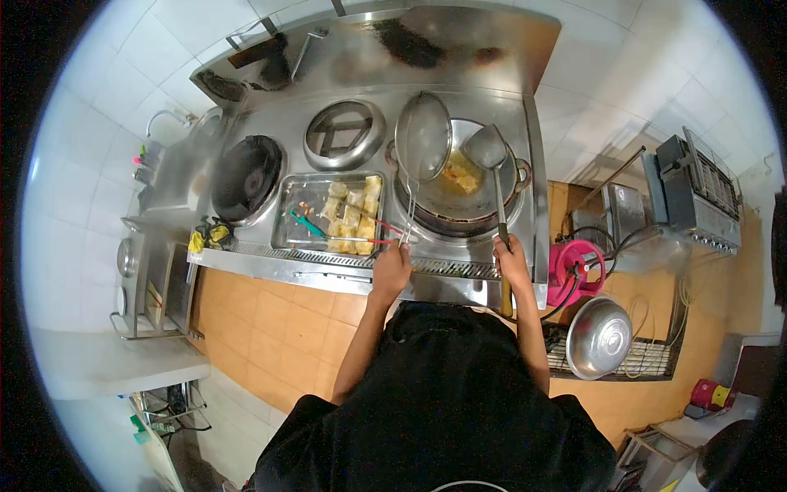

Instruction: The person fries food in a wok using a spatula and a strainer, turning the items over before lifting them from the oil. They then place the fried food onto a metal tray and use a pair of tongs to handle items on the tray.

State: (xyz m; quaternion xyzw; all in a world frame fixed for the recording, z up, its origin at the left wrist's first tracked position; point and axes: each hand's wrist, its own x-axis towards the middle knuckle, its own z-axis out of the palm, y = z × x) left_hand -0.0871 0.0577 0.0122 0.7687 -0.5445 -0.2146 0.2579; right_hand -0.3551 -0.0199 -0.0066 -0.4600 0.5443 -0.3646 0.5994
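Observation:
My left hand (393, 269) is closed around the wire handle of a round mesh strainer (423, 135). The strainer is raised over the left side of a wok (426, 211). In my right hand (512, 261) is the long handle of a wok spatula (485, 148), its metal blade over the wok's right side. A yellow piece of food (464, 175) sits in oil at the wok's bottom. Left of the wok, a steel tray (283, 215) carries several pale yellow food pieces (351, 215). A teal-handled utensil (308, 222) lies in it, and thin red-ended sticks (379, 241) reach across toward my left hand.
A black wok (246, 179) rests on the left burner, and a metal ring (344, 135) lies behind the tray. Beside the stove's right end are a pink gas cylinder (571, 272) and a steel basin (599, 338). A steel splashback (344, 61) rises behind.

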